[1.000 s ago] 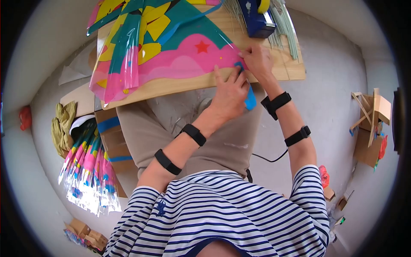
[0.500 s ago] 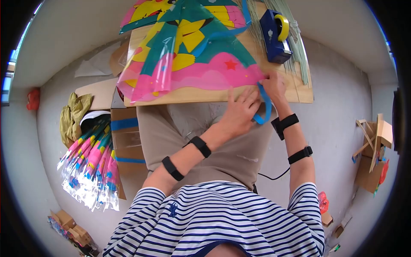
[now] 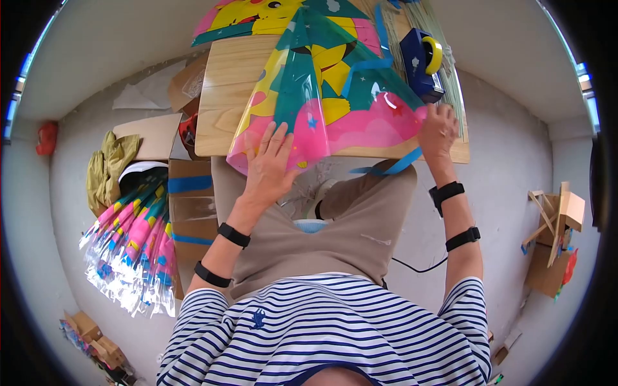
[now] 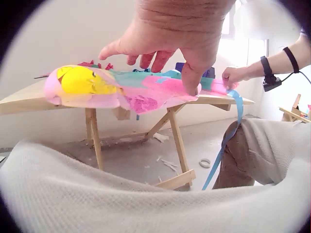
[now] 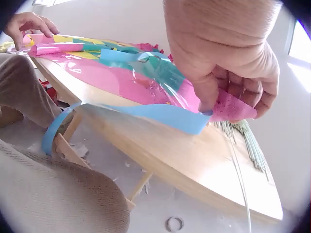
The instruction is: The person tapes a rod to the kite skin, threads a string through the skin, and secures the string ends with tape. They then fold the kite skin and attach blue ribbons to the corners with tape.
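Observation:
A thin plastic kite (image 3: 360, 128) in pink, green and yellow lies over the wooden table, its left side folded over. My left hand (image 3: 267, 164) rests on that folded part at the front edge, fingers spread. In the left wrist view its thumb is right at the pink film. At the kite's right corner, my right hand (image 3: 440, 128) pinches the pink tip (image 5: 228, 107) between thumb and fingers. A blue ribbon (image 5: 165, 116) runs from that tip and drapes over the table's front edge. Another blue strip (image 3: 370, 66) lies across the green film.
Behind my right hand stands a blue tape dispenser (image 3: 421, 64) with yellow tape, beside thin pale rods (image 5: 252, 145). A second printed sheet (image 3: 257, 22) lies at the table's far left. Left of my legs are a cardboard box (image 3: 192, 209) and a bundle of printed film (image 3: 135, 238).
My left hand has left the ribbon beside my right hand and moved left onto the kite's folded side. My right hand stays at the right corner. The head view has shifted.

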Demonstrator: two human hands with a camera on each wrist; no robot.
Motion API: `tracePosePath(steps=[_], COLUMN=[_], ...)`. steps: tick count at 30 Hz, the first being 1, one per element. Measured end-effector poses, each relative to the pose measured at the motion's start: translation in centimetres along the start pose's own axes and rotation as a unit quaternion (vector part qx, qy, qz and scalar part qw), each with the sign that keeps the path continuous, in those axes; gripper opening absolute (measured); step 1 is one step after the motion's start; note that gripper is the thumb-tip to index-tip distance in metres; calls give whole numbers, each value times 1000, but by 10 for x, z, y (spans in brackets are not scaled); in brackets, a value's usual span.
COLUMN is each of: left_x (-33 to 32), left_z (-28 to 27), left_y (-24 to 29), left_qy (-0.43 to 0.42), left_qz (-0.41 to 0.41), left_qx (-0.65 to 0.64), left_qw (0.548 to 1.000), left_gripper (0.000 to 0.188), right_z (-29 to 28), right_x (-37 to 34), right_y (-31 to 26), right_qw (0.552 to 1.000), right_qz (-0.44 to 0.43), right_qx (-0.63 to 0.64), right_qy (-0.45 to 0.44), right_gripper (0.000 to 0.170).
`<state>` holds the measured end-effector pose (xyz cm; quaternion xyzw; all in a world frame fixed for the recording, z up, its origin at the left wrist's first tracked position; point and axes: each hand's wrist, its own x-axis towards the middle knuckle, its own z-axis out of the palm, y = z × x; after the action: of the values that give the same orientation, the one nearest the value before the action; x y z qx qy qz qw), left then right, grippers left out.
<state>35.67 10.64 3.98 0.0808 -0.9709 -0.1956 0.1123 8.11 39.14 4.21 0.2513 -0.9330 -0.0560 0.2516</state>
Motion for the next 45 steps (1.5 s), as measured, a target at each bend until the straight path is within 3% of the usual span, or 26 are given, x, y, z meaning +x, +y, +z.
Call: tracePosePath(steps=[2,6,9,12,13,16,18,19,20,22,25,28,29,32,34,35,38,41,45], left_x=[-2,1,-2,-13,-17,-28,-26,-24,-20,-11,-12,-27,-31,-56,-82,-95,-124,-114,-70], left_z=[3,5,-6,-18,-21,-31,-37,-41,-49,-66,-77,-75,-75,-80,-81,-83,-84,-97,-88], left_y=[-1,1,-2,-15,-19,-27,-25,-22,-16,0,20,22,24,-11,-26,-34,-67,-87,-92], left_qy=[-4,6,9,33,46,79,87,89,56,-10,-90,-215,-197,-382,-397,-355,-179,2,74], left_qz=[-2,-6,-19,-40,-48,-57,-57,-57,-71,-96,-32,-138,-142,-173,-200,-206,-235,-332,-285], left_qx=[1,-8,-15,-20,-23,-57,-185,-247,-335,-499,-602,-657,-628,-410,-346,-321,-249,-276,-195], left_qw=[1000,1000,1000,998,998,994,977,963,938,861,792,709,740,810,826,853,922,902,935], left_gripper=[71,71,71,70,70,73,76,78,74,68,52,33,15,14,12,11,15,18,20], right_z=[-14,-16,1,18,16,-3,-32,-56,-83,-145,-188,-189,-184,-123,-94,-79,-31,20,57], right_x=[10,40,61,75,73,63,46,36,27,10,4,9,7,-5,-7,-4,26,68,102], right_y=[-36,-108,-141,-149,-148,-153,-162,-166,-170,-176,-169,-156,-160,-169,-175,-177,-170,-141,-103], right_qw=[988,965,966,974,973,956,878,813,734,508,414,392,478,705,835,886,929,970,982], right_qz=[-63,-173,-201,-200,-194,-152,-108,-110,-110,-53,-99,-25,-1,7,-70,-103,-53,14,57], right_qx=[139,184,149,99,125,249,445,527,599,731,770,800,783,663,527,445,366,241,165], right_qy=[-8,69,63,-40,-29,-37,-136,-221,-301,-452,-475,-453,-398,-253,-142,-81,-28,-19,-79], right_gripper=[25,44,36,22,13,10,9,10,11,14,14,16,18,26,35,40,53,59,59])
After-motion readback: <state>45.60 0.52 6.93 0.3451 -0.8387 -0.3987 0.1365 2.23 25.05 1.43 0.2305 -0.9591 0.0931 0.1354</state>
